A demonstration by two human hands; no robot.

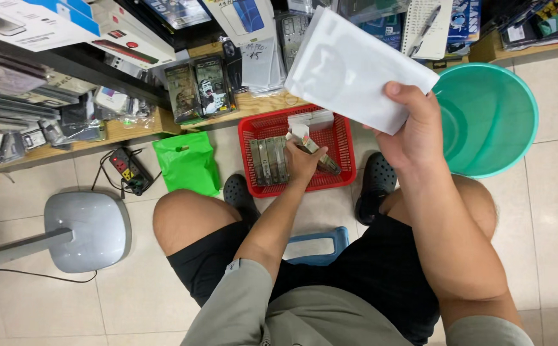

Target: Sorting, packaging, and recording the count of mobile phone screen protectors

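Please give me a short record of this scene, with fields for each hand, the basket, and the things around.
left hand: reaches into the red basket, gripping a packaged item
right hand: holds up a white pouch
basket contents: a row of packaged cases, standing on edge
right of basket: green bucket
left of basket: green bag, power strip
posture: seated on a blue stool
behind: low shelf with phone cases

packet (pixel 349 70): plain white, held in the right hand (pixel 413 131)
basket (pixel 340 138): red mesh
cases in basket (pixel 270 160): grey-olive, patterned
tub (pixel 490 122): teal green
bag (pixel 188 163): bright green
shoes (pixel 376 182): black, perforated
shorts (pixel 368 269): black
stool (pixel 320 242): blue
fan base (pixel 86 230): pale grey
floor (pixel 554 211): beige tiles
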